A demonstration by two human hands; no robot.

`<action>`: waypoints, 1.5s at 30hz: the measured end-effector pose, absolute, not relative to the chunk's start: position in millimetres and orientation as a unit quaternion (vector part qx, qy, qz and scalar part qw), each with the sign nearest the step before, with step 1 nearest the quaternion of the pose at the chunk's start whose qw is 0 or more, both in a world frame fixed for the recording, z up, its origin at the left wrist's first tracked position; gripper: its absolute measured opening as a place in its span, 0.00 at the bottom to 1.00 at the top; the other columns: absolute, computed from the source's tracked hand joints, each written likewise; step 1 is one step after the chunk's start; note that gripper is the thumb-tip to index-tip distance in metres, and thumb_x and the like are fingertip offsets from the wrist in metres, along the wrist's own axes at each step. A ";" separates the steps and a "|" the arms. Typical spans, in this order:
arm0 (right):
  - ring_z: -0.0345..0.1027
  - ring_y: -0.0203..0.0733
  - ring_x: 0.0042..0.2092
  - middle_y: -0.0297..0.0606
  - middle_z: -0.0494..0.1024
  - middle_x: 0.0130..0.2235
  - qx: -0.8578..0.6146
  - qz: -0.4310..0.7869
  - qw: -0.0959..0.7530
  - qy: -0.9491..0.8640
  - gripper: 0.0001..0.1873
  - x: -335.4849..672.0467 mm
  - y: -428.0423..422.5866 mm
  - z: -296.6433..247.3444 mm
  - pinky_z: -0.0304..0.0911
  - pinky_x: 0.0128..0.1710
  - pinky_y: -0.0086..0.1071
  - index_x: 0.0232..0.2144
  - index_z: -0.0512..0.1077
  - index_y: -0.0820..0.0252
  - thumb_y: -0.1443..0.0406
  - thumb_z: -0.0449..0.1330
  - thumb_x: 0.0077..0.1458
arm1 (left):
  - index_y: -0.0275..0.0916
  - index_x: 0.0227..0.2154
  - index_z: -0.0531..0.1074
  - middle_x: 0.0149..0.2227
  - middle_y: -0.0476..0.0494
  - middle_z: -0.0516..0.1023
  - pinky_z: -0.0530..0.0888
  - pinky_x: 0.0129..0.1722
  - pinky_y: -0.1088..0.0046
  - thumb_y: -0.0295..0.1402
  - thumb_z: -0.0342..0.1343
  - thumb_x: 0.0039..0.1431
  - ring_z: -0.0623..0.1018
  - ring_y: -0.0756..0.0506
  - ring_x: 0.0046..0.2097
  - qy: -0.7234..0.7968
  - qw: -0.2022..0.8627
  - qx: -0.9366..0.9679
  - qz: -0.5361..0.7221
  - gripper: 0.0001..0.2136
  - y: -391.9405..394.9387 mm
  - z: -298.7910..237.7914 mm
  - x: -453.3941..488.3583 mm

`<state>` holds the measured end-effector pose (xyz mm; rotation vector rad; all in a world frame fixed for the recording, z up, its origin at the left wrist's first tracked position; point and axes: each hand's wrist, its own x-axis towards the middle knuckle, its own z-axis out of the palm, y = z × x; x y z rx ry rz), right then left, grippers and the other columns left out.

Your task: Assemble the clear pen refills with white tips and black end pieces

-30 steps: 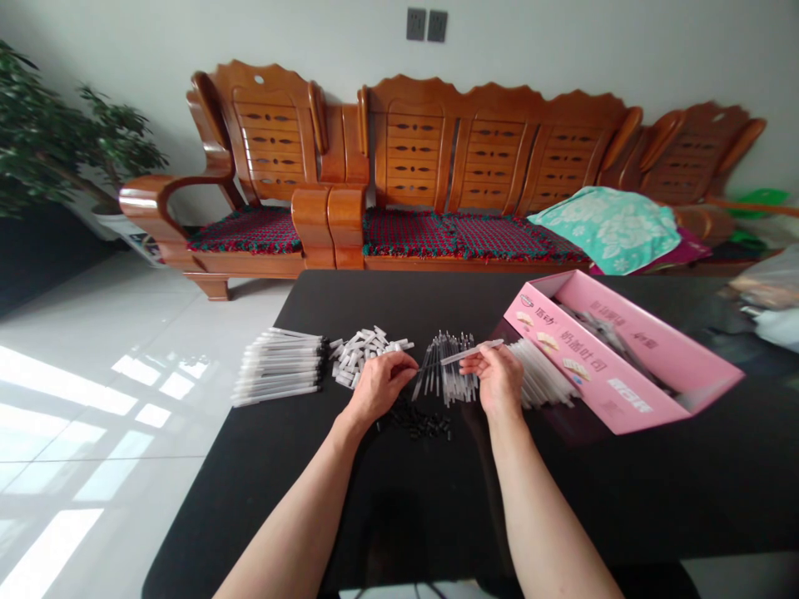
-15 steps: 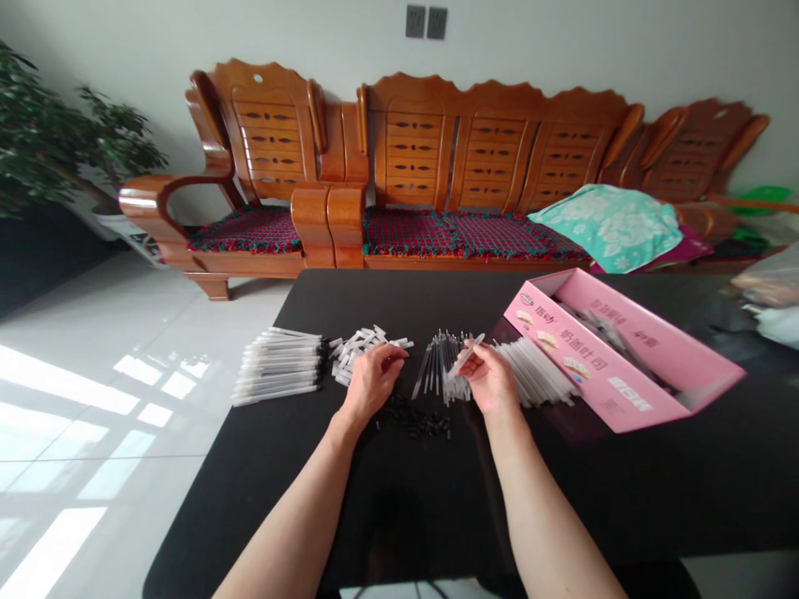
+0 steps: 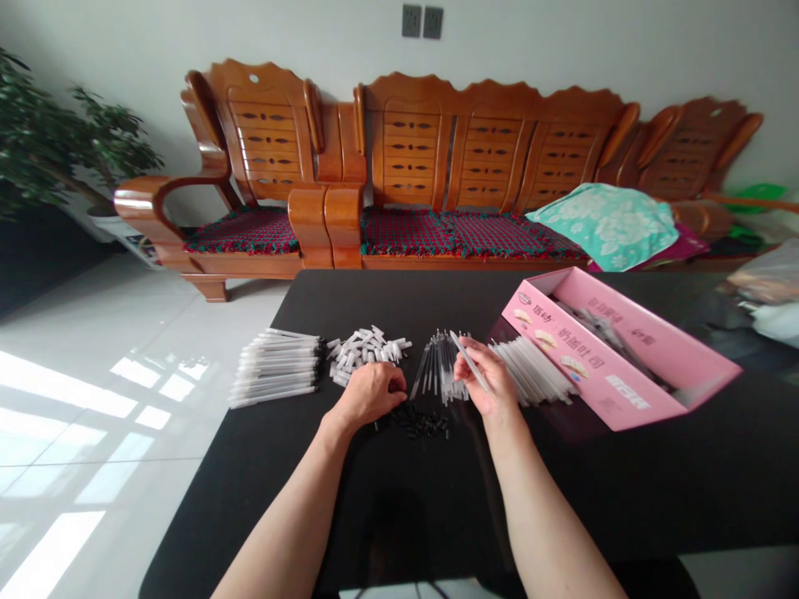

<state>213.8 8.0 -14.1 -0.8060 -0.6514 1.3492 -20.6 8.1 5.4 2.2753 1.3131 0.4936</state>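
Refills (image 3: 440, 366) partly behind right hand (image 3: 499, 384)

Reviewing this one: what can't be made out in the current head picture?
All in the head view:
- Whether the left hand holds anything: its own back and curled fingers hide the grip.
- The count of black pieces: too small, and dark against the dark table.
- How deep the pink box is filled: its near wall hides the lower part.
- The whole plant: cut off by the left edge.
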 end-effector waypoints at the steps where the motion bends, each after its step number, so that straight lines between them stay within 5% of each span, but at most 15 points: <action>1: 0.70 0.35 0.20 0.34 0.78 0.22 -0.357 0.596 0.658 -0.289 0.11 213.8 8.3 -15.0 0.67 0.18 0.26 0.35 0.78 0.62 0.67 0.65 0.46 | 0.41 0.28 0.78 0.31 0.49 0.80 0.66 0.33 0.73 0.29 0.62 0.49 0.77 0.46 0.34 0.481 0.235 0.824 0.183 0.03 7.8 6.2 -19.6; 12: 0.72 0.36 0.22 0.34 0.78 0.23 -0.352 0.616 0.635 -0.306 0.10 212.2 7.8 -15.9 0.68 0.18 0.26 0.35 0.78 0.61 0.66 0.66 0.47 | 0.36 0.32 0.78 0.26 0.48 0.78 0.67 0.28 0.76 0.30 0.62 0.50 0.73 0.50 0.27 0.482 0.391 0.698 0.357 0.06 11.8 8.9 -15.4; 16: 0.72 0.36 0.22 0.33 0.79 0.24 -0.363 0.610 0.640 -0.295 0.17 211.0 7.3 -12.1 0.68 0.19 0.26 0.42 0.76 0.60 0.66 0.68 0.46 | 0.34 0.34 0.79 0.25 0.46 0.77 0.69 0.26 0.76 0.34 0.63 0.52 0.73 0.50 0.26 0.447 0.486 0.643 0.389 0.09 11.8 3.2 -9.9; 23: 0.64 0.29 0.17 0.35 0.79 0.24 -0.385 0.597 0.656 -0.252 0.19 212.4 9.6 -13.1 0.55 0.12 0.20 0.40 0.77 0.62 0.65 0.70 0.43 | 0.31 0.34 0.78 0.25 0.44 0.77 0.73 0.28 0.75 0.38 0.67 0.49 0.75 0.50 0.26 0.373 0.627 0.543 0.415 0.14 10.5 -4.4 -0.5; 45: 0.76 0.38 0.25 0.35 0.82 0.27 -0.362 0.554 0.696 -0.277 0.14 201.1 8.0 -12.7 0.75 0.24 0.29 0.30 0.73 0.61 0.68 0.72 0.40 | 0.31 0.32 0.77 0.23 0.46 0.77 0.74 0.27 0.76 0.40 0.69 0.47 0.75 0.51 0.24 0.382 0.649 0.515 0.410 0.16 8.8 -2.5 2.4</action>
